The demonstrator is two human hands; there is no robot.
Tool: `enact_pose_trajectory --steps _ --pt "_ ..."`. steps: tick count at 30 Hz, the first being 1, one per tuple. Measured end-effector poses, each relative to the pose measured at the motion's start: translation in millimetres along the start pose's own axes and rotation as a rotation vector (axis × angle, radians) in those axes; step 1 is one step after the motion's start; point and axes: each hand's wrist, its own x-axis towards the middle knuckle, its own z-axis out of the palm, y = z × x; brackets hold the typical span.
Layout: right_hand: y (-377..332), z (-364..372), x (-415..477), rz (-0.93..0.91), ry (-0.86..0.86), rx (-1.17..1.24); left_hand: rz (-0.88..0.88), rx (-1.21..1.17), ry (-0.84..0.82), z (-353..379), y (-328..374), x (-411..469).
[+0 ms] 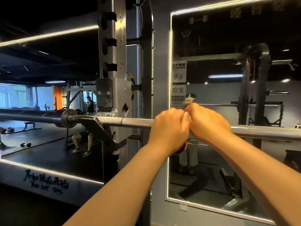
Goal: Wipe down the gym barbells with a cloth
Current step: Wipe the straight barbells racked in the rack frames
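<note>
A steel barbell [130,122] lies across the view on a rack hook [95,123], its thick sleeve [32,115] pointing left. My left hand [169,128] and my right hand [210,123] sit side by side on the bar's knurled shaft, knuckles touching, fingers curled over it. A dark piece of cloth [180,150] shows just below my left hand, under the bar. Most of the cloth is hidden by my hands, and I cannot see how much of it each hand holds.
The grey rack upright [112,46] with numbered holes stands just left of my hands. A lit-edged wall mirror [228,168] faces me behind the bar. Far left, a person sits on a bench [83,137] and small dumbbells [25,144] lie on the black floor.
</note>
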Motion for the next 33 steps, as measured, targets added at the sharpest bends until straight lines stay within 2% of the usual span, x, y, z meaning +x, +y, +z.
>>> enact_pose_trajectory --steps 2,4,9,11,14,18,20,22,26,29,31,33 --pt "0.7 1.7 -5.3 -0.020 0.052 -0.044 0.081 -0.015 0.027 -3.4 -12.3 -9.9" --pt "-1.9 5.3 -10.6 -0.122 0.110 -0.175 0.096 0.011 0.079 -12.5 -28.3 -19.0" --pt "3.3 12.6 -12.0 -0.238 0.130 -0.305 -0.196 0.043 0.113 -26.5 -41.7 -1.6" --pt "5.6 13.4 -10.9 -0.242 0.165 -0.314 -0.230 0.051 0.136 -18.6 -32.0 6.9" --pt "4.4 15.2 -17.9 -0.282 0.228 -0.299 -0.073 -0.026 0.216 0.4 -18.4 -5.1" --pt "5.9 14.3 -18.6 -0.290 0.250 -0.241 0.152 0.019 0.139 -12.9 -41.7 -22.8" --pt "9.2 17.9 -15.1 -0.316 0.251 -0.278 0.072 0.039 0.148 -26.5 -63.2 -22.0" --pt "9.5 20.7 -15.8 -0.349 0.248 -0.299 -0.108 -0.018 0.204 -35.7 -80.1 -17.7" --pt "12.7 21.5 -12.8 -0.343 0.275 -0.356 -0.304 -0.041 0.419 -16.4 -55.6 -9.1" --pt "13.8 22.2 -14.3 -0.364 0.256 -0.381 -0.178 -0.086 0.448 18.8 -18.1 -17.9" --pt "14.6 22.9 -15.0 -0.396 0.264 -0.393 -0.029 -0.023 0.366 29.9 -14.0 -29.2" --pt "13.6 19.5 -14.4 -0.359 0.266 -0.371 0.045 0.020 0.280 20.3 -27.6 -35.4"
